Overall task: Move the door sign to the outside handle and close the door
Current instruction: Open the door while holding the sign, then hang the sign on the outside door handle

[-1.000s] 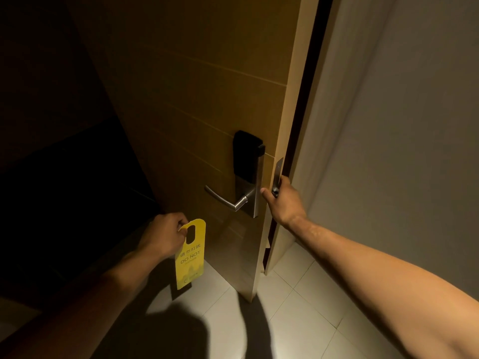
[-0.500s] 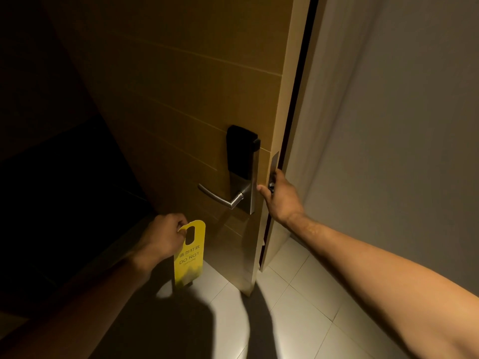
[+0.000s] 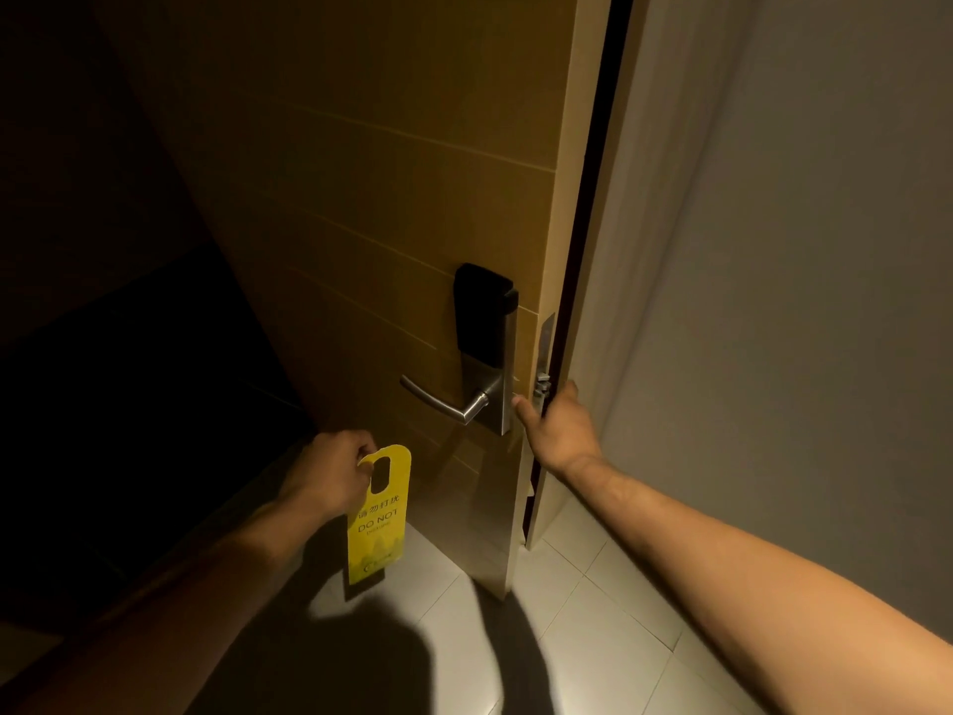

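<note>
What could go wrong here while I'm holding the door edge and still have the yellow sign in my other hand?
Your right hand grips the door edge right beside the latch, so the fingers could get pinched if the door swings shut. The door sign hangs from a light left hand grip below the handle; it might slip to the floor.

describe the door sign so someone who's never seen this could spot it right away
Start at the wooden door with the silver lever handle. Below and left of the lever, the left hand pinches a hanging card. That door sign is the only bright yellow thing here, with a hanging slot on top and "DO NOT" printed on it.
</note>
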`<action>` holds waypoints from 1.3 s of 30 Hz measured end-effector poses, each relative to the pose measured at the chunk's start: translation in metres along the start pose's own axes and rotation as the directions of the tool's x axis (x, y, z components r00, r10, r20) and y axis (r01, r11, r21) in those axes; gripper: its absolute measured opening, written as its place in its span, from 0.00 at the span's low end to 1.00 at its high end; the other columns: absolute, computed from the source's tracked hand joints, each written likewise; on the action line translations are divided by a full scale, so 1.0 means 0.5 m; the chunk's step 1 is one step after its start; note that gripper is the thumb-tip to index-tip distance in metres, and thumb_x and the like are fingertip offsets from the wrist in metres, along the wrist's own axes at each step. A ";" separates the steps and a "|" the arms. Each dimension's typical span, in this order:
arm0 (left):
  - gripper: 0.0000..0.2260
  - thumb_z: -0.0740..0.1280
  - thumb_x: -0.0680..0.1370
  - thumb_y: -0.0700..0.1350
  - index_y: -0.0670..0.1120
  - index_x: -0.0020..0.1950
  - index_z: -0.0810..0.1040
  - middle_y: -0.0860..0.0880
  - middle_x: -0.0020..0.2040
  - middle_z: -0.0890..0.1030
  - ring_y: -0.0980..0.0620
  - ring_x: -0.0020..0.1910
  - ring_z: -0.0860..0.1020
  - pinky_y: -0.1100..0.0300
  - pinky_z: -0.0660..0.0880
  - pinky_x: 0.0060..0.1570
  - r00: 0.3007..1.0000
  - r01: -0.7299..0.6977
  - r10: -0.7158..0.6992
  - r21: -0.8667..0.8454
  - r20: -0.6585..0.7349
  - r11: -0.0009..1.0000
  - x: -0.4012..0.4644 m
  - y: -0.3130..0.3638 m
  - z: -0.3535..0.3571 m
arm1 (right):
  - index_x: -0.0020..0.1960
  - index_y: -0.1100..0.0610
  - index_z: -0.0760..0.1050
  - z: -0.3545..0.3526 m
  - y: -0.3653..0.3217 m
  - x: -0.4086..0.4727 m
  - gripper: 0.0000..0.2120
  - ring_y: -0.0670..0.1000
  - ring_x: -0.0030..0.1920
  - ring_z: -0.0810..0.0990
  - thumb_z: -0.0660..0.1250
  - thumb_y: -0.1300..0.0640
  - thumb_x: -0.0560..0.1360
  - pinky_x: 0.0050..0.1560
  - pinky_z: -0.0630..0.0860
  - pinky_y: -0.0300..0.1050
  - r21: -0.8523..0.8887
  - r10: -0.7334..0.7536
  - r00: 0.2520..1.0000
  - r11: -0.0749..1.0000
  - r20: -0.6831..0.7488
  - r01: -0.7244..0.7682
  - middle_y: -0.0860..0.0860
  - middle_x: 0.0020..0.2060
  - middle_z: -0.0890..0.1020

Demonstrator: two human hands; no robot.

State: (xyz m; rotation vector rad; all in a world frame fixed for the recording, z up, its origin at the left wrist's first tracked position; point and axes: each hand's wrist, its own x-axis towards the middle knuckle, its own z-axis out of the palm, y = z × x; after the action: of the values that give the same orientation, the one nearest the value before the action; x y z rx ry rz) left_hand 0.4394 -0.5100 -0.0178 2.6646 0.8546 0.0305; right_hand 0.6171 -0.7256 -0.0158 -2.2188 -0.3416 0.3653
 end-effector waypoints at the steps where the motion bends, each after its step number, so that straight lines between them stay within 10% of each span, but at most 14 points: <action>1: 0.03 0.67 0.78 0.44 0.51 0.47 0.77 0.52 0.43 0.79 0.54 0.42 0.78 0.60 0.76 0.40 1.000 0.000 0.000 0.017 0.004 1.000 -0.003 0.000 -0.003 | 0.77 0.60 0.53 0.010 0.010 -0.016 0.37 0.48 0.41 0.82 0.63 0.41 0.79 0.35 0.75 0.39 -0.005 0.046 0.998 0.999 0.039 -0.046 0.52 0.47 0.82; 5: 0.04 0.66 0.78 0.43 0.52 0.48 0.78 0.52 0.45 0.81 0.54 0.44 0.79 0.58 0.78 0.44 1.000 0.015 -0.016 0.062 0.016 0.998 -0.015 0.007 -0.041 | 0.70 0.58 0.65 0.045 0.012 -0.059 0.27 0.55 0.53 0.82 0.62 0.41 0.80 0.50 0.80 0.49 -0.089 0.051 0.982 0.995 0.184 -0.035 0.55 0.56 0.81; 9: 0.04 0.67 0.78 0.43 0.51 0.50 0.80 0.51 0.48 0.82 0.52 0.48 0.80 0.55 0.79 0.49 1.000 0.027 -0.027 0.070 -0.007 0.997 -0.024 0.018 -0.103 | 0.59 0.57 0.75 0.062 -0.051 -0.075 0.21 0.45 0.38 0.79 0.61 0.41 0.80 0.35 0.74 0.40 -0.111 -0.040 0.966 0.991 0.257 0.071 0.48 0.40 0.79; 13: 0.04 0.68 0.77 0.43 0.51 0.47 0.81 0.51 0.46 0.82 0.53 0.47 0.79 0.53 0.79 0.49 0.998 0.016 -0.015 0.003 -0.068 1.000 -0.024 0.030 -0.147 | 0.63 0.57 0.74 0.092 -0.119 -0.076 0.21 0.51 0.46 0.83 0.61 0.41 0.80 0.50 0.81 0.52 -0.044 -0.140 0.929 0.985 0.343 0.165 0.53 0.47 0.82; 18: 0.06 0.68 0.77 0.41 0.49 0.50 0.83 0.51 0.49 0.83 0.53 0.50 0.79 0.55 0.78 0.51 0.998 -0.038 0.031 -0.118 -0.057 0.992 0.001 0.010 -0.173 | 0.75 0.55 0.64 0.142 -0.181 -0.064 0.28 0.46 0.45 0.82 0.63 0.43 0.80 0.43 0.78 0.40 -0.029 -0.311 0.875 0.938 0.370 0.345 0.48 0.50 0.81; 22: 0.09 0.67 0.78 0.39 0.45 0.55 0.83 0.48 0.52 0.84 0.53 0.51 0.81 0.55 0.79 0.52 0.995 -0.097 0.095 -0.263 -0.021 0.960 0.066 -0.048 -0.172 | 0.65 0.56 0.72 0.207 -0.209 -0.035 0.19 0.52 0.52 0.81 0.64 0.46 0.79 0.49 0.76 0.46 -0.095 -0.336 0.882 0.918 0.332 0.385 0.54 0.56 0.81; 26: 0.10 0.65 0.78 0.38 0.44 0.57 0.82 0.46 0.52 0.84 0.52 0.49 0.81 0.57 0.78 0.47 0.978 -0.167 0.198 -0.318 0.066 0.933 0.152 -0.103 -0.155 | 0.40 0.54 0.74 0.266 -0.226 -0.007 0.15 0.55 0.39 0.80 0.62 0.47 0.81 0.33 0.69 0.43 -0.162 -0.275 0.911 0.928 0.309 0.335 0.52 0.35 0.78; 33: 0.07 0.66 0.79 0.42 0.44 0.55 0.81 0.44 0.53 0.83 0.46 0.51 0.80 0.48 0.79 0.52 0.897 -0.349 0.418 -0.355 0.141 0.868 0.341 -0.180 -0.126 | 0.43 0.58 0.78 0.352 -0.281 0.045 0.14 0.59 0.42 0.81 0.63 0.51 0.82 0.40 0.74 0.50 -0.274 -0.162 0.983 0.945 0.088 0.181 0.58 0.41 0.83; 39: 0.08 0.67 0.77 0.42 0.48 0.56 0.80 0.49 0.53 0.82 0.54 0.50 0.79 0.63 0.75 0.46 0.812 -0.459 0.571 -0.472 0.122 0.753 0.386 -0.121 -0.103 | 0.44 0.54 0.77 0.351 -0.284 0.024 0.10 0.48 0.38 0.80 0.62 0.54 0.82 0.39 0.77 0.43 -0.232 0.006 0.991 0.972 -0.131 -0.037 0.51 0.39 0.81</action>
State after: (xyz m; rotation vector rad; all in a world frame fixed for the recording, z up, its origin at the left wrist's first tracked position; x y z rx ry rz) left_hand 0.5571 -0.3380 -0.0051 2.3259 -0.0155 -0.0008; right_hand 0.5460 -0.5108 -0.0124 -2.4649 -0.3033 0.1990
